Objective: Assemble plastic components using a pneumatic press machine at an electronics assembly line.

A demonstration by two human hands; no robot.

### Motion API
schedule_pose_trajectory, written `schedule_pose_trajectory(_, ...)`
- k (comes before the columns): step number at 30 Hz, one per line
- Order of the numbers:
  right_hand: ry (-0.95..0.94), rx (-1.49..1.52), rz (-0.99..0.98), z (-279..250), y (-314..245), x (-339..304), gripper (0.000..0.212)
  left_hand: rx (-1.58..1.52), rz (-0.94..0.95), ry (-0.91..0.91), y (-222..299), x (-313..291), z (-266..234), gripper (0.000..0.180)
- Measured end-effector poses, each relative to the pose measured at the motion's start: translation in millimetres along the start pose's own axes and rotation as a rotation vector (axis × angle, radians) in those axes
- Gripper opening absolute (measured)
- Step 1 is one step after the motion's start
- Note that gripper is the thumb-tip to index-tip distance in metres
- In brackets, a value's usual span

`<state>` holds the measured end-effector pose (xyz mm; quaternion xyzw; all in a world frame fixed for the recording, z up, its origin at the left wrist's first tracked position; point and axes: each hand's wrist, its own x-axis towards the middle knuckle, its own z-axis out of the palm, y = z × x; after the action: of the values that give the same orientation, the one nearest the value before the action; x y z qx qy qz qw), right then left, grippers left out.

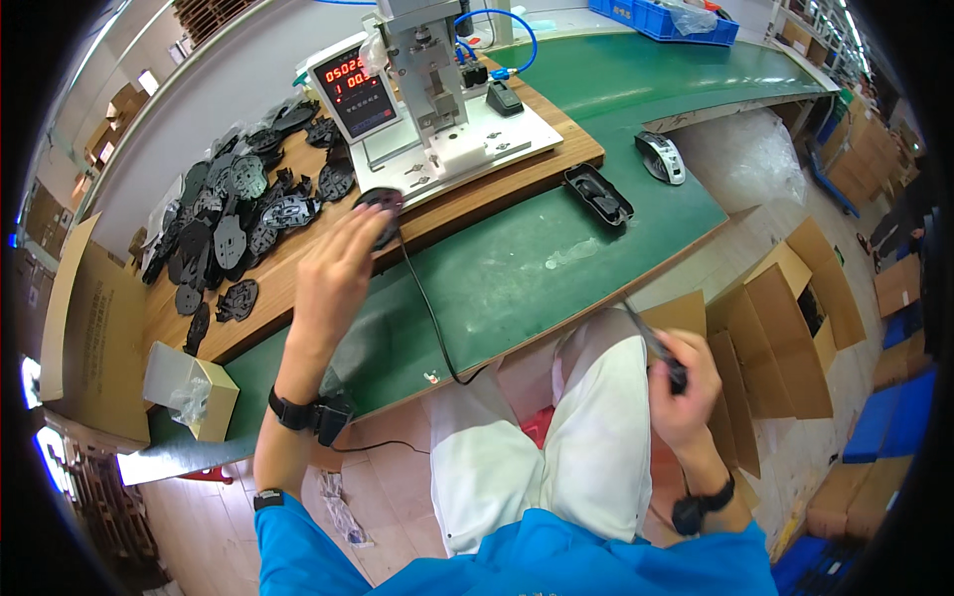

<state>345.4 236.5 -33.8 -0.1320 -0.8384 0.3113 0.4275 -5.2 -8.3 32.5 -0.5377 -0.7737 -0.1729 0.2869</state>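
Observation:
My left hand (338, 270) is at the front edge of the wooden board, its fingers closed on a dark, rounded computer mouse part (386, 211). From that part a black cable (425, 298) runs down across the green table and over its near edge. Over my right thigh, past the table edge, my right hand (684, 389) grips a slim, pointed dark tool (650, 336). Its tip points up and left; its exact kind is unclear. Behind the left hand stands a metal press machine (427, 79) on a white base plate (517, 139).
Many dark plastic shells (231, 238) lie piled on the wooden board (283, 323). The green table (497, 268) bears a black tray-like shell (599, 196) and a silver-black mouse (660, 159). Cardboard boxes (775, 348) stand at right; a small open box (211, 402) sits front left.

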Motion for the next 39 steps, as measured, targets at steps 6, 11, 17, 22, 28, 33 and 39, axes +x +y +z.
schedule_pose_trajectory(6,0.099,-0.266,0.483,-69,76,-115,0.025,0.104,0.233,-0.019,41,56,28,0.050)
schedule_pose_trajectory(11,0.039,-0.372,0.605,-70,144,-210,0.025,0.105,0.170,-0.003,35,92,67,0.048)
schedule_pose_trajectory(17,-0.021,-0.402,0.826,-70,168,-274,0.029,0.179,0.091,-0.036,24,95,89,0.047)
schedule_pose_trajectory(22,-0.085,-0.439,0.925,-74,196,-309,0.029,0.087,0.026,-0.063,32,104,84,0.048)
schedule_pose_trajectory(28,-0.177,-0.350,1.054,-63,217,-321,0.030,0.090,-0.035,-0.067,35,97,89,0.046)
schedule_pose_trajectory(33,-0.246,-0.269,1.103,-58,229,-324,0.030,0.108,0.060,0.069,31,92,91,0.045)
schedule_pose_trajectory(39,-0.320,-0.570,1.107,-48,232,-320,0.039,0.023,0.014,0.107,34,94,101,0.045)
